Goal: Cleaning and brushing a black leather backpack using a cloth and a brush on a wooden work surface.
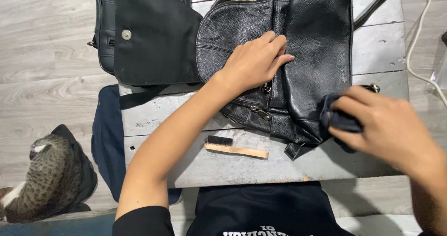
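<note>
A black leather backpack [307,40] lies flat on a grey wooden table [186,166]. My left hand [256,61] rests on the middle of the backpack, fingers pressed down beside a zipper. My right hand [382,124] grips a dark blue cloth [337,122] against the backpack's lower right edge. In front of the backpack, a small wooden brush [237,147] with black bristles lies on the table between my arms.
A second black bag [149,35] with an open flap and metal snap lies at the table's far left. A dark blue fabric [107,138] hangs off the left edge. A tabby cat [44,180] sits on the floor at left. A white cable [416,45] runs at right.
</note>
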